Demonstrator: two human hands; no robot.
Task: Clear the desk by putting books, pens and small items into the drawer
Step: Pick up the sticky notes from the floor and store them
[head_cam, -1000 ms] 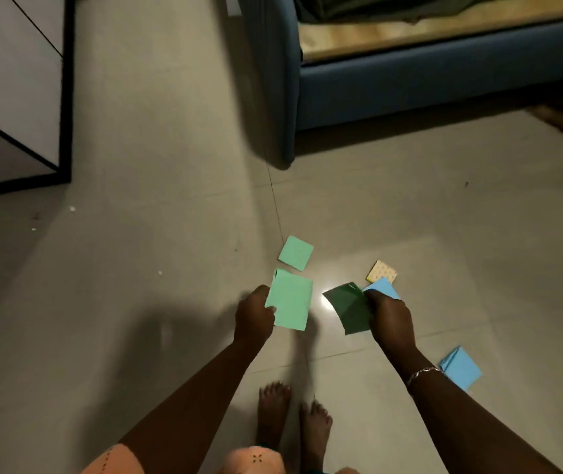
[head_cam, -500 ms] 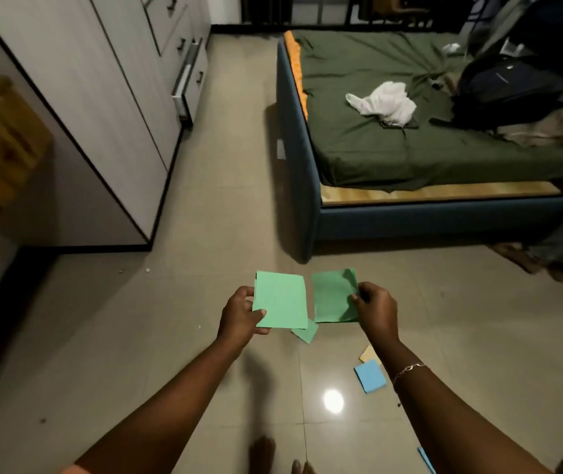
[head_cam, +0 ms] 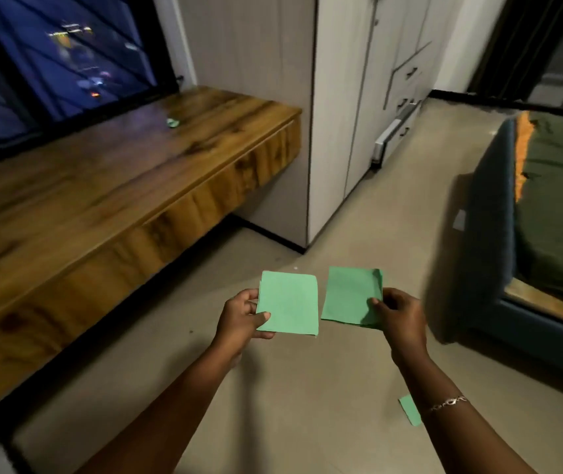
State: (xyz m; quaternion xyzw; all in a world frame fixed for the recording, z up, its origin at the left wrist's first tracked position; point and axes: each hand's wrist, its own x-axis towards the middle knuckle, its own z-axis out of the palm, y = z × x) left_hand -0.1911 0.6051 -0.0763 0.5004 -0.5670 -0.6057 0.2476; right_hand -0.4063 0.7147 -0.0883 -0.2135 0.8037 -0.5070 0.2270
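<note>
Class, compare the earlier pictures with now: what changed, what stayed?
The person rose from the floor and turned towards the wooden desk, hands lifting. Left hand keeps its grip on the light green paper, right hand on the darker green papers.

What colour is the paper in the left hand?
Light green paper, gripped by the left hand; head view.

The paper stack in the middle is light green; the paper sheets just right of it are darker green. The desk at left is brown with dark streaks. The floor is beige, the bed frame blue.
</note>
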